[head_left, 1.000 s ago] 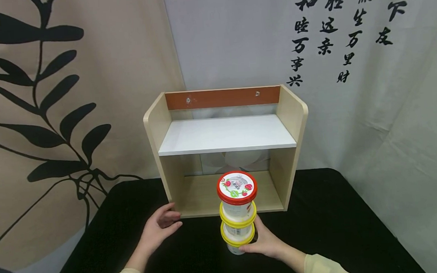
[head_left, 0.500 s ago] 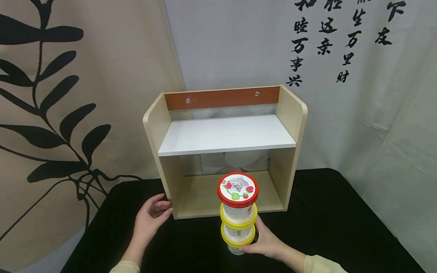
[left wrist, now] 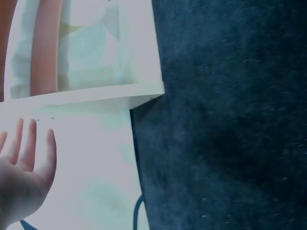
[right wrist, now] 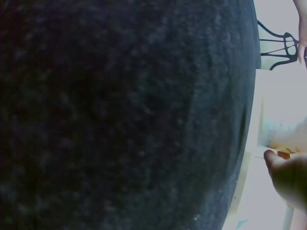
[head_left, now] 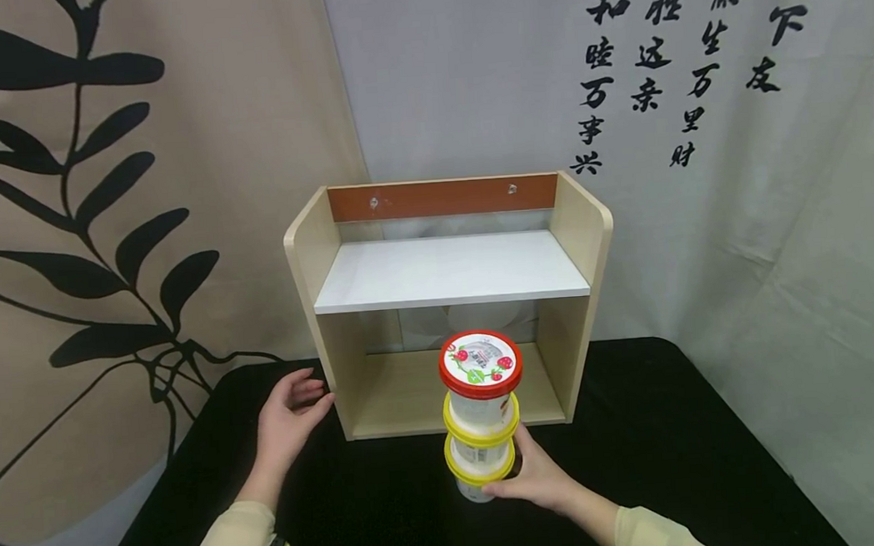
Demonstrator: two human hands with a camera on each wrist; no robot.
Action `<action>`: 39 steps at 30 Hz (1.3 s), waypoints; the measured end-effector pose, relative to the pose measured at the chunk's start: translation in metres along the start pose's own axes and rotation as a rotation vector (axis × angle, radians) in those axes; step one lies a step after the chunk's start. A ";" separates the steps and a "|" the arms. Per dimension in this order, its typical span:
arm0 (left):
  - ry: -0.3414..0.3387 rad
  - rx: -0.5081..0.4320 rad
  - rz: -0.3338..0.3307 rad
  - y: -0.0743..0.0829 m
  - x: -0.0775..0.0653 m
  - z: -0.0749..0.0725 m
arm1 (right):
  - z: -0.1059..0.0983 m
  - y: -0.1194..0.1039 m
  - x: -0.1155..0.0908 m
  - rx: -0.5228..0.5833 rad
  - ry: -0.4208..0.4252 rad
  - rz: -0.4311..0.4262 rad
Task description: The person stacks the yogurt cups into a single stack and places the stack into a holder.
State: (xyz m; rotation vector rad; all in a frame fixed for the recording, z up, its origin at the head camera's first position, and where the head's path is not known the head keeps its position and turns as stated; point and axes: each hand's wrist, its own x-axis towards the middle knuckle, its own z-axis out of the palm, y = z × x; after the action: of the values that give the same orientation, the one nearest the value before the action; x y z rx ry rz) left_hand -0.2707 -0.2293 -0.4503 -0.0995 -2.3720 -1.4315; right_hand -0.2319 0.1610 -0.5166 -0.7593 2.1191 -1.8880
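Three round tubs stand stacked in front of the shelf in the head view. On top is a tub with a red lid [head_left: 480, 365] printed with strawberries; below it come a white tub with a yellow lid [head_left: 481, 427] and a second yellow-lidded tub [head_left: 480, 464]. My right hand [head_left: 535, 477] grips the lowest tub from the right, thumb in front. My left hand [head_left: 288, 420] holds nothing, its fingers loosely bent beside the left panel of the wooden shelf [head_left: 328, 313]. Extended fingers [left wrist: 29, 143] of that hand show in the left wrist view.
The two-level shelf has a white upper board [head_left: 448, 271] and a brown back rail [head_left: 443, 198]. It stands on a black-covered table [head_left: 665, 443]. Behind hangs a cloth backdrop [head_left: 462, 71] with a plant print and black characters.
My left hand has drawn away to the left and slightly up from the shelf's front corner. The tub stack, in my right hand's grip, has shifted slightly up and right.
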 end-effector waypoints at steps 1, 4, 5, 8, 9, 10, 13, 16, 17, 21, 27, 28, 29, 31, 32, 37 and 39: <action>-0.006 0.001 -0.003 0.001 0.002 -0.001 | -0.001 -0.001 0.000 -0.003 0.001 0.000; -0.025 0.010 -0.001 0.004 0.007 -0.003 | -0.002 -0.005 0.001 -0.013 0.000 -0.020; -0.034 0.012 0.001 0.005 0.008 -0.003 | -0.003 -0.006 0.001 -0.015 0.000 -0.027; -0.059 0.023 0.002 0.010 0.013 -0.005 | -0.005 -0.010 0.002 -0.021 -0.003 -0.053; -0.068 0.026 0.003 0.011 0.014 -0.006 | -0.005 -0.011 0.003 -0.020 -0.005 -0.062; -0.077 0.029 0.004 0.013 0.016 -0.007 | -0.006 -0.013 0.003 -0.018 -0.007 -0.069; -0.104 0.036 0.010 0.018 0.020 -0.008 | -0.007 -0.017 0.004 -0.027 -0.004 -0.080; -0.120 0.043 0.019 0.022 0.024 -0.009 | -0.009 -0.022 0.004 -0.039 -0.002 -0.084; -0.124 0.044 0.021 0.023 0.026 -0.009 | -0.009 -0.024 0.004 -0.042 -0.002 -0.089; -0.130 0.044 0.018 0.029 0.030 -0.009 | -0.011 -0.032 0.005 -0.063 -0.003 -0.107; -0.122 0.043 0.015 0.036 0.035 -0.007 | -0.015 -0.045 0.007 -0.085 0.006 -0.136; -0.118 0.042 0.015 0.037 0.035 -0.007 | -0.016 -0.047 0.007 -0.088 0.008 -0.139; -0.114 0.042 0.016 0.037 0.035 -0.006 | -0.017 -0.050 0.008 -0.094 0.013 -0.139; -0.103 0.039 0.015 0.038 0.036 -0.005 | -0.018 -0.054 0.008 -0.103 0.024 -0.131; -0.098 0.037 0.013 0.038 0.036 -0.005 | -0.019 -0.056 0.009 -0.109 0.028 -0.128; -0.078 0.017 -0.010 0.037 0.038 -0.003 | -0.021 -0.068 0.013 -0.111 0.039 -0.130; -0.073 0.014 -0.019 0.037 0.039 -0.002 | -0.022 -0.072 0.014 -0.122 0.041 -0.140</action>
State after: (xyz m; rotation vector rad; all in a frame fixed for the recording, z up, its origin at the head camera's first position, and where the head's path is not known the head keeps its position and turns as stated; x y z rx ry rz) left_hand -0.2969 -0.2182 -0.4046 -0.1280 -2.4471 -1.4434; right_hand -0.2374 0.1695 -0.4404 -0.9252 2.2787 -1.8696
